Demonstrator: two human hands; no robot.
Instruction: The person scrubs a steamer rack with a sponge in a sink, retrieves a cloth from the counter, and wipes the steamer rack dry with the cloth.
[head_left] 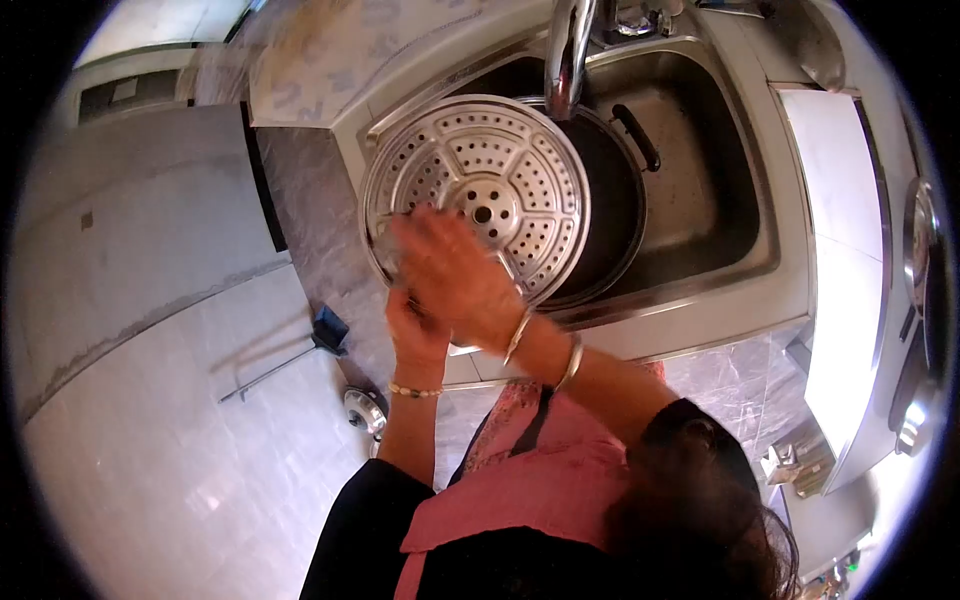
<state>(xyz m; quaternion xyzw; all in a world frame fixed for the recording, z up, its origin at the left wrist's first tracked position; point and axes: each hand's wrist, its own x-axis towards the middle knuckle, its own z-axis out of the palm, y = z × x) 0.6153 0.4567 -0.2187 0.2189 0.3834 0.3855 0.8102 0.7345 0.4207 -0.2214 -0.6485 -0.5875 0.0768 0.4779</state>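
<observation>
One left hand (413,328) grips the near rim of a perforated steamer plate (545,185); right hand (452,275) is a blur over it, can't tell if it's clutching anything. Plate's over the sink (695,200), overlapping a dark pot (612,225).

Kitchen surroundings seen from above. A pale tiled floor (150,500) fills the lower left. Near its right-hand edge, beside the counter (795,235), is a dark blue dustpan (329,328) with a long thin handle slanting down and left. Just below the dustpan, also at that edge of the floor, sits a shiny round metal item (362,409), partly cut off from sight. A large plain grey panel (140,200) stands beyond the floor's far edge. By the counter's back right corner is a dull, curved metal object (822,55); past its right edge is a bright white panel (835,180).
</observation>
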